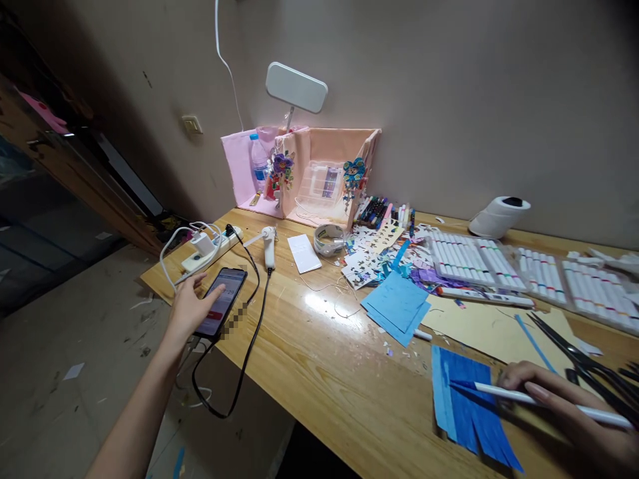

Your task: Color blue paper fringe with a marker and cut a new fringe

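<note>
My left hand [188, 305] rests at the left side of a phone [224, 303] on the table's edge. Its thumb reaches over the lit screen, and the other fingers are stretched out apart from it. In my right hand [564, 399] is a white marker [514, 394] with a long blue tip. The tip touches a blue paper strip piece [464, 399], darker on the right, pale along its left edge, with slits cut from the bottom. Black scissors [582, 356] lie just beyond the right hand. Blue paper squares [397, 306] are stacked farther back.
Marker trays [459, 259], paper scraps [374, 249] and a tape roll [329, 238] cover the back of the table. A pink box shelf [329, 143] stands against the wall, with a lamp [297, 86] above. A power strip [212, 251] and a black cable [259, 326] are at left.
</note>
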Demonstrator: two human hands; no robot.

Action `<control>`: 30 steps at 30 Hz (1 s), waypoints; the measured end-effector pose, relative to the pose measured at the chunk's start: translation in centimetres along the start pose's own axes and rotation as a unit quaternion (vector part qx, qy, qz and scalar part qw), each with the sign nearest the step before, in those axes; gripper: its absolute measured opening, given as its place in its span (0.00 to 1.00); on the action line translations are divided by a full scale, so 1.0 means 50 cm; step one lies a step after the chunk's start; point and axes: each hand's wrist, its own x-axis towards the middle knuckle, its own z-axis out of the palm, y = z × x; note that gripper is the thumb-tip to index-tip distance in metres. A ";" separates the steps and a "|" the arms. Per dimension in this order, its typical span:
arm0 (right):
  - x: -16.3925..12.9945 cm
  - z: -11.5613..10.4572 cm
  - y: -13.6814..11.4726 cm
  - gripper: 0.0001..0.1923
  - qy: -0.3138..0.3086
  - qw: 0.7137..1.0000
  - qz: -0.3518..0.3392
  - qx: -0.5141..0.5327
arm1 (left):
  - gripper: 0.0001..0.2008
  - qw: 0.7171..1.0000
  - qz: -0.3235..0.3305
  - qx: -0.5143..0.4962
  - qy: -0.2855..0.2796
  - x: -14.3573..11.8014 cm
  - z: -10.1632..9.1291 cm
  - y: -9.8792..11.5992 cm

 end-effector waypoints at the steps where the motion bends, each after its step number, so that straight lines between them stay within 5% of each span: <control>1: 0.003 -0.010 -0.004 0.21 -0.064 0.998 0.011 0.018 | 0.26 0.999 0.033 -0.005 0.041 -0.020 0.002 0.027; 3: 0.007 -0.026 -0.010 0.21 -0.112 0.993 0.018 0.030 | 0.19 0.992 0.098 -0.048 0.057 -0.077 0.016 0.101; 6: 0.005 -0.035 -0.018 0.21 -0.111 0.992 0.017 0.053 | 0.11 0.961 0.225 -0.093 -0.133 -0.176 0.071 0.231; 10: -0.006 -0.027 -0.033 0.21 -0.127 0.985 0.013 0.114 | 0.09 0.837 0.396 -0.049 -0.373 -0.255 0.185 0.362; 13: -0.009 -0.023 -0.041 0.22 -0.137 0.980 -0.004 0.145 | 0.11 0.768 0.427 0.012 -0.477 -0.270 0.265 0.413; 19: -0.003 -0.020 -0.036 0.14 -0.110 0.985 -0.040 0.129 | 0.08 0.768 0.423 0.038 -0.479 -0.293 0.353 0.448; 30: -0.005 -0.015 -0.028 0.11 -0.126 0.985 -0.049 0.109 | 0.06 0.800 0.416 0.010 -0.432 -0.303 0.391 0.426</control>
